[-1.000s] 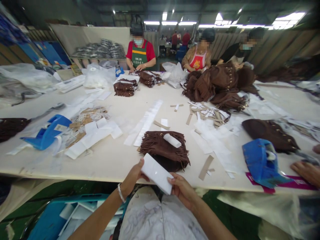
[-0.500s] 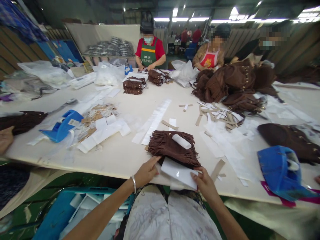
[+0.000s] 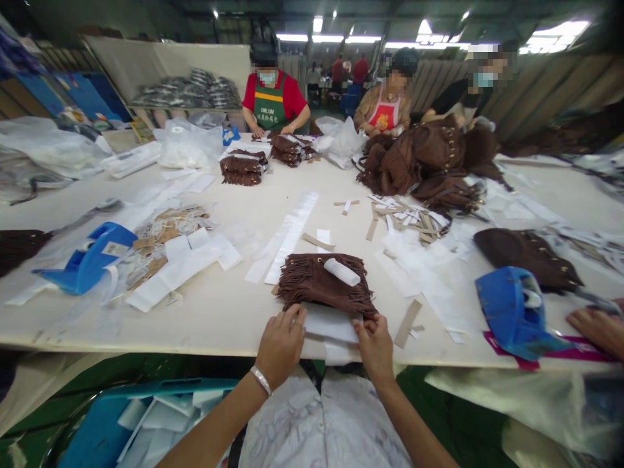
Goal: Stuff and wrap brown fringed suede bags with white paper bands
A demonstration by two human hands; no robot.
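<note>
A brown fringed bag (image 3: 319,292) lies on the table's near edge in front of me, with a small white roll (image 3: 341,272) on top. A flat white sheet (image 3: 329,324) sticks out from under its near side, partly hidden by the bag. My left hand (image 3: 283,339) has its fingers closed at the bag's near left corner, beside the sheet. At the near right corner, my right hand (image 3: 374,344) pinches the bag's edge, its thumb by the sheet. Whether the right fingers also grip the sheet is hard to see.
Blue tape dispensers (image 3: 88,257) stand left and right. Paper strips (image 3: 409,221) and white wrapping litter the table (image 3: 234,331). More brown bags (image 3: 429,162) are heaped at the back right. A teal crate (image 3: 97,422) of white sheets sits below. Co-workers (image 3: 275,104) work opposite; another person's hand (image 3: 597,328) is at right.
The white sheet has gone further under or into the bag, so less of it shows. My right hand has moved up to the bag's edge. The view has shifted slightly.
</note>
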